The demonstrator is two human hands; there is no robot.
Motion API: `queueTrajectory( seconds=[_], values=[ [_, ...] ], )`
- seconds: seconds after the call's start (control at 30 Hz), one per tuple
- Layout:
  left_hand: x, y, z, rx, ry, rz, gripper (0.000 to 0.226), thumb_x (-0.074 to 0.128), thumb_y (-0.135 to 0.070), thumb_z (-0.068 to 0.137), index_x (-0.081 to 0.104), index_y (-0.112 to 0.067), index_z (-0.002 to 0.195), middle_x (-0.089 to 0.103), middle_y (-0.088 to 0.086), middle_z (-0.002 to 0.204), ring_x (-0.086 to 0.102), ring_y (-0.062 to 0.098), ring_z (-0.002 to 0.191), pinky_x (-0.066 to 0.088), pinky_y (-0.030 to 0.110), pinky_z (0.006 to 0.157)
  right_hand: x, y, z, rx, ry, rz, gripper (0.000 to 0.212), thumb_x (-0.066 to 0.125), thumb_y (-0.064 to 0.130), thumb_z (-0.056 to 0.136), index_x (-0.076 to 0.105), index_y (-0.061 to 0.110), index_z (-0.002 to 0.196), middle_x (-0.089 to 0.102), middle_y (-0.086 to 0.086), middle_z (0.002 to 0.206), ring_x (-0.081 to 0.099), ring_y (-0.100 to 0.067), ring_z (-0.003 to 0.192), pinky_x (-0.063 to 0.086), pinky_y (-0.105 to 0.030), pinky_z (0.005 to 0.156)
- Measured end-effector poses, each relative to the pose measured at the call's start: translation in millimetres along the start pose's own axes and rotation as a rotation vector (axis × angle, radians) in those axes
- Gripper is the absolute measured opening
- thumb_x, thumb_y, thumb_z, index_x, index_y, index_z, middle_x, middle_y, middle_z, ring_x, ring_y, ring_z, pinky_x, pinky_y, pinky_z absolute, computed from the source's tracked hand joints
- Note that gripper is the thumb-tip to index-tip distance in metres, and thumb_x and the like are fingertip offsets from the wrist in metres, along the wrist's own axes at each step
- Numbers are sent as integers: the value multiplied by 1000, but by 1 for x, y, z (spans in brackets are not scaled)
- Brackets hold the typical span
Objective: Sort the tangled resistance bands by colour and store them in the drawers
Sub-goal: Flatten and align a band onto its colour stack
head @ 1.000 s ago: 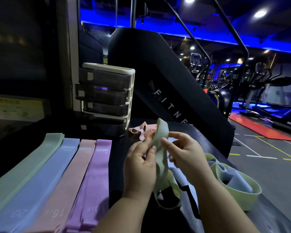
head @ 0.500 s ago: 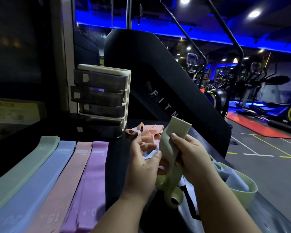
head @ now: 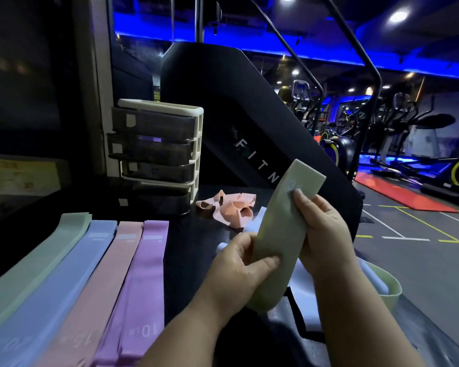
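The left hand (head: 236, 268) and right hand (head: 326, 229) are both gripping a flattened green band (head: 278, 226), fingers (head: 269, 260) curled round it, right of centre in the frame above the counter (head: 191, 260). The drawers (head: 157, 154) are standing on the counter toward the upper left.

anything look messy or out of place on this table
Yes: a pink band lies crumpled in a heap near the drawer unit, while four other bands lie flat in a row at the left.
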State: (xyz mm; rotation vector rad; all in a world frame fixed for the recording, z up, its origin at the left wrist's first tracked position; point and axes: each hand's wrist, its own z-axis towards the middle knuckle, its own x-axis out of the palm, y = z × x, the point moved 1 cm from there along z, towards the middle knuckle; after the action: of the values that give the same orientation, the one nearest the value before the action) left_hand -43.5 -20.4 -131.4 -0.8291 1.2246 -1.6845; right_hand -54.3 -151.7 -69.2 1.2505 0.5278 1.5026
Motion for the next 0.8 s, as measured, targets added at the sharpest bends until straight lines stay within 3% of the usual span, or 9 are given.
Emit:
queueTrajectory(
  seconds=[0.2, 0.3, 0.4, 0.57, 0.7, 0.8],
  values=[
    [3, 7, 0, -65, 82, 61, 39, 73, -32, 70, 65, -27, 108, 74, 0, 93, 71, 18, 87, 57, 34, 77, -11, -4, 6, -23, -160, 23, 13, 53, 16, 99, 62, 10, 91, 66, 1, 62, 61, -10, 52, 52, -21, 50],
    [-1, 10, 2, -72, 61, 154, 29, 72, -34, 70, 66, -28, 98, 74, -2, 86, 70, 14, 81, 56, 38, 79, -15, -3, 9, -33, -205, 40, 15, 54, 16, 99, 61, 10, 88, 65, -1, 62, 61, -13, 52, 53, -24, 51],
    [-3, 14, 3, -71, 29, 291, 29, 68, -49, 63, 65, -30, 84, 72, -7, 80, 65, 10, 75, 53, 38, 80, -23, -2, 14, -46, -246, 49, 17, 53, 16, 100, 62, 10, 87, 67, -3, 66, 63, -16, 57, 55, -30, 59],
    [-6, 15, 2, -141, 4, 475, 41, 65, -66, 77, 62, -24, 75, 60, -19, 61, 54, 3, 63, 42, 23, 65, -38, -1, 20, -62, -335, 36, 16, 56, 20, 99, 62, 16, 85, 67, -1, 69, 62, -18, 64, 49, -39, 76],
    [-10, 14, 4, -142, 5, 508, 74, 46, -89, 68, 58, -16, 76, 53, -10, 62, 49, 11, 62, 43, 30, 65, -49, 0, 23, -74, -404, 32, 17, 55, 20, 100, 61, 16, 85, 66, 0, 65, 62, -16, 59, 52, -29, 63],
    [-10, 13, 2, -153, 70, 489, 88, 40, -94, 60, 64, -14, 86, 67, 2, 75, 62, 21, 73, 51, 38, 76, -54, 0, 25, -70, -452, 41, 13, 55, 17, 99, 63, 15, 89, 66, 3, 64, 63, -11, 54, 51, -23, 53]
  ],
)
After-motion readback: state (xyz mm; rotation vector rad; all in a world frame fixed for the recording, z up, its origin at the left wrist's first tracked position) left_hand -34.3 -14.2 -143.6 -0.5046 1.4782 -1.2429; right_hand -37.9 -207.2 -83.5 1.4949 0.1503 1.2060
